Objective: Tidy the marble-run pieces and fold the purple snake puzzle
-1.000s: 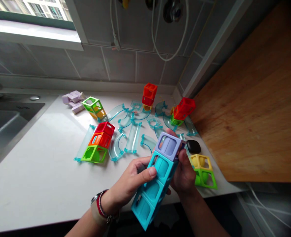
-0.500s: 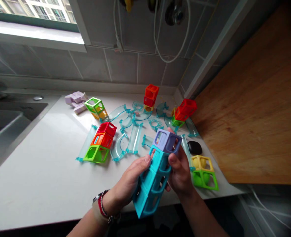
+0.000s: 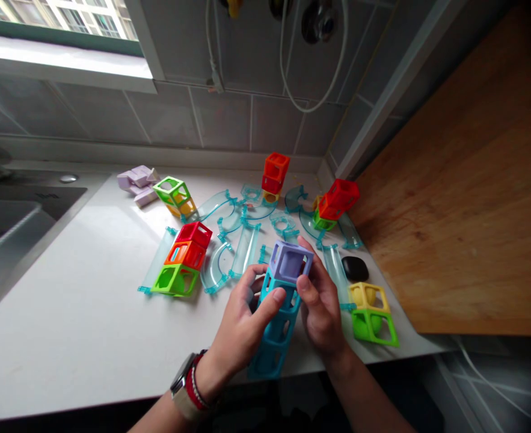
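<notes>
A column of open-sided toy cubes is held between my hands over the front of the counter. Several blue cubes [image 3: 278, 328] make up its length, and a lavender cube [image 3: 291, 263] tops the far end. My left hand [image 3: 247, 319] grips the blue part, thumb lying across its upper face. On the other side, my right hand [image 3: 322, 300] has its thumb on the lavender cube's near edge and fingers behind it. Clear teal marble-run tracks [image 3: 247, 246] lie just beyond the column.
A red, orange and green cube stack [image 3: 184, 255] stands left, a green and yellow one [image 3: 175, 195] behind it. Red-topped stacks [image 3: 275, 171] [image 3: 340, 198] stand at the back. Yellow and green cubes [image 3: 373, 313] and a black object [image 3: 355, 269] sit right, near a wooden panel [image 3: 463, 210].
The cube column has turned more upright and its lavender end has shifted slightly left. My left hand has shifted its grip, with the thumb now lying across the blue cubes.
</notes>
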Demonstrator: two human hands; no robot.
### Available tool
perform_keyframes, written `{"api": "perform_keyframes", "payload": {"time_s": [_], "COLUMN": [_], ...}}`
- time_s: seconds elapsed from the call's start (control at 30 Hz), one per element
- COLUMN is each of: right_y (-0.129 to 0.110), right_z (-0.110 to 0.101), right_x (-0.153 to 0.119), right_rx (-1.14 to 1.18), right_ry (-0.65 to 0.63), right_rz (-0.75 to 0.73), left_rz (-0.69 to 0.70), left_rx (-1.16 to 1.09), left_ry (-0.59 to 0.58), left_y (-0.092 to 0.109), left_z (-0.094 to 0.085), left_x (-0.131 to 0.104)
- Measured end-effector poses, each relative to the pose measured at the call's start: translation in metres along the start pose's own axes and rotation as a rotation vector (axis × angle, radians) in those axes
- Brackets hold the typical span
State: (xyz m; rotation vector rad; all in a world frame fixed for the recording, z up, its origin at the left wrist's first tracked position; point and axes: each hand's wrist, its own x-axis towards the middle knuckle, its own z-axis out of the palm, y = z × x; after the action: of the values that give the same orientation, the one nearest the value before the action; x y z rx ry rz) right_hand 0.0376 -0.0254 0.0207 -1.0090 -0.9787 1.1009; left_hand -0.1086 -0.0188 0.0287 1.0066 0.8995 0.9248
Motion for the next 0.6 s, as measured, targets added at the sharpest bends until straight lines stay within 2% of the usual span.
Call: {"api": "perform_keyframes", "payload": {"time_s": [0.6], "right_y": [-0.001], "right_z": [0.0012], "right_x": [0.0019], "right_rx": [0.122], "right_ry": [-0.041], "right_rz": [0.011], "left_rz": [-0.039], "left_rx": [-0.125], "left_ry": [0.006], "left_y": [-0.0037], "left_z": [0.001], "left_x": [-0.0059]}}
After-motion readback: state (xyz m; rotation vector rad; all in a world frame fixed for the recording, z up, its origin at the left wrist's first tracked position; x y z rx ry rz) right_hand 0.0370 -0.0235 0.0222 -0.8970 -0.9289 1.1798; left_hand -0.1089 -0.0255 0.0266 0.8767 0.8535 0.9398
